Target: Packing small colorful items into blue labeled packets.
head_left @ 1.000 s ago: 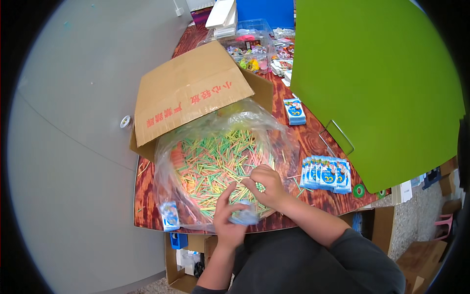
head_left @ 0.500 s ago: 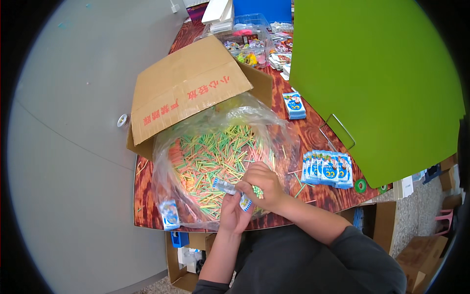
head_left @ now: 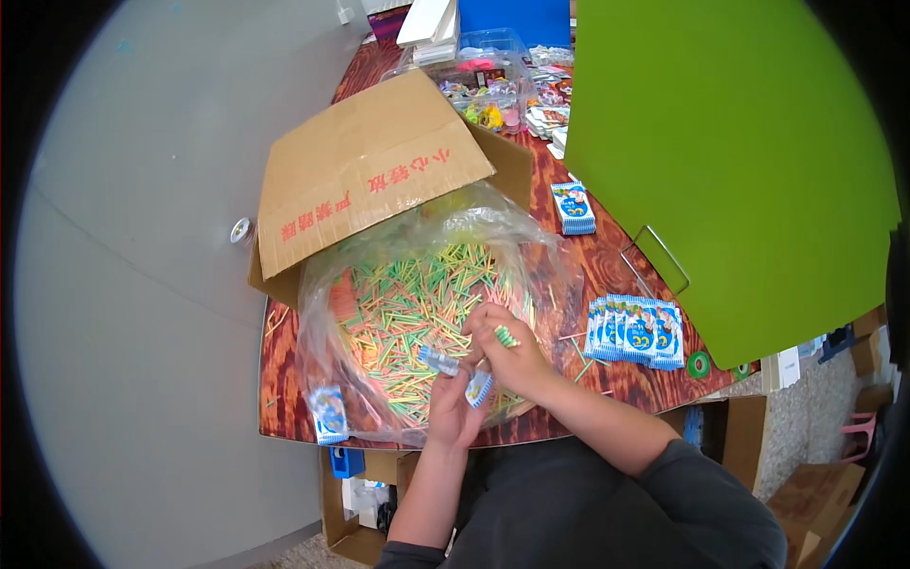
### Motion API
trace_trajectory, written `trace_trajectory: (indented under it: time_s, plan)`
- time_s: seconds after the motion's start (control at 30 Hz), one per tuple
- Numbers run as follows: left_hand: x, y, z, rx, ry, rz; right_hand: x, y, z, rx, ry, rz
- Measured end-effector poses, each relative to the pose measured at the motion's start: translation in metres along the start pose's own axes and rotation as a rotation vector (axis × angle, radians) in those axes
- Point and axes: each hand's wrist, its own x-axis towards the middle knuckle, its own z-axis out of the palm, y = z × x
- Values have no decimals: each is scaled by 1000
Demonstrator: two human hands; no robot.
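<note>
Low over the near side of a clear plastic bag [head_left: 318, 356], my left hand [head_left: 451, 417] grips a small blue-and-white packet [head_left: 479, 389]. Just right of it, my right hand [head_left: 523, 365] is closed round a bundle of thin candy-like sticks [head_left: 507, 336], whose pale green ends poke out of the fist. The fingers of both hands meet near the packet, and its opening cannot be made out. Inside the bag lies a loose heap of pink, green and yellow sticks [head_left: 412, 303]. A separate blue-and-white packet [head_left: 329, 414] rests at the bag's left front.
A cardboard box [head_left: 374, 156] with a raised flap stands behind the bag. Fanned packets [head_left: 635, 330] and a stack [head_left: 573, 207] lie right, near green tape [head_left: 699, 364]. A green panel [head_left: 730, 180] bounds the right, a grey surface [head_left: 152, 284] the left. Plastic tubs [head_left: 488, 81] stand farther back.
My right hand has shifted slightly up and turned, so the bundle's ends now sit higher and point differently. The left hand keeps its hold on the packet, almost in place.
</note>
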Motion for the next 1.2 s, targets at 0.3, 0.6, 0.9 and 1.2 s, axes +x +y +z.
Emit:
trace_trajectory:
  time_s: [0.3,0.6,0.9,1.2]
  plan:
    - [-4,21,-20,529,269,191,2,-35,-11,-536,61,-472]
    - [-5,18,17,147,-60,19,-1,-51,0,-613,11,-669]
    - [-15,13,28,-19,-124,-10,-7,-47,0,-611,-14,-631]
    - [-45,25,7,420,144,219,-8,-54,-5,-608,8,-617]
